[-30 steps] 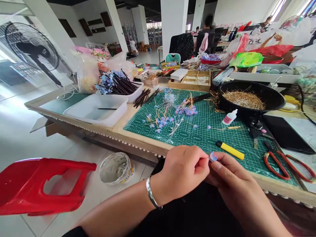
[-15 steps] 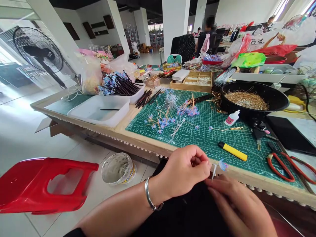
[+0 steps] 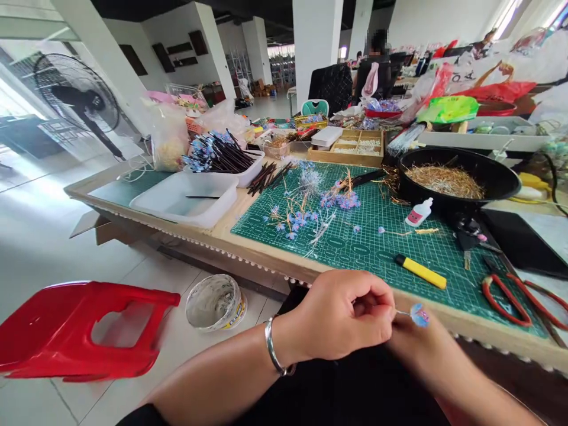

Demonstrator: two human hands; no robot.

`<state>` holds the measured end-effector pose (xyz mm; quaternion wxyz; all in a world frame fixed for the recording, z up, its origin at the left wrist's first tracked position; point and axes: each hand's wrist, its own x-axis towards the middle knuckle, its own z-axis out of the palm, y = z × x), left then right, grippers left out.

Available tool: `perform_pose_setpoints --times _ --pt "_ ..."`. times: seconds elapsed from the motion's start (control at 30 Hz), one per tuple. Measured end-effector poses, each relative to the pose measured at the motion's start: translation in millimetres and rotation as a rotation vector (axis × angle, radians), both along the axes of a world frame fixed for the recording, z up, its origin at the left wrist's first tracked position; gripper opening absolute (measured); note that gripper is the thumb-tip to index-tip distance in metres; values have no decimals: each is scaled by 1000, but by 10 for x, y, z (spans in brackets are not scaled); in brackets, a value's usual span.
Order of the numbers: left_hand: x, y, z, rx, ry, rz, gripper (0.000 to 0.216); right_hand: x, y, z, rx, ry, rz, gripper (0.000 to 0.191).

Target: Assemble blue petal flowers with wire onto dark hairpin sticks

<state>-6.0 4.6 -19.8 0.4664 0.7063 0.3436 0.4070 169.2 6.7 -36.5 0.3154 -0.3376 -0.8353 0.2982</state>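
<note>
My left hand (image 3: 348,316), a silver bangle on its wrist, is closed in a pinch on the thin stem of a small blue flower (image 3: 419,315) with pink specks. The flower head sticks out to the right of the fingertips. Partly behind the left hand is my right hand (image 3: 415,343), slightly blurred, its fingers hidden. Both hands are at the table's front edge, near a green cutting mat (image 3: 368,254). On the mat lie blue flowers on gold wires (image 3: 296,220), a bunch of purple-blue flowers (image 3: 341,200) and white strips (image 3: 323,228).
A yellow-handled cutter (image 3: 421,272), red-handled pliers (image 3: 506,299) and a small glue bottle (image 3: 419,213) lie or stand to the right. Behind is a black pan (image 3: 497,177) of gold wires. White trays (image 3: 208,216) stand left; a red stool (image 3: 66,331) and bucket (image 3: 217,302) are below.
My right hand has gone behind the left, hiding its fingers and the white strip it held. The left hand and flower have shifted slightly right and down in view.
</note>
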Motion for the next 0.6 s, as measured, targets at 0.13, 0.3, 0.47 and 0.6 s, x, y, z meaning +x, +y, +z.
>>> perform_pose_setpoints --times 0.13,0.3,0.47,0.6 --pt "-16 58 -60 113 160 71 7 51 -196 162 465 -32 -56 18" --pt "60 -4 -60 137 120 -68 7 155 191 226 151 6 -276 19" --pt "22 -4 -32 -2 -22 -6 6 19 -145 -46 174 -71 -43 26" --pt "15 24 -87 78 157 28 5 116 -259 174 515 -135 -43 17"
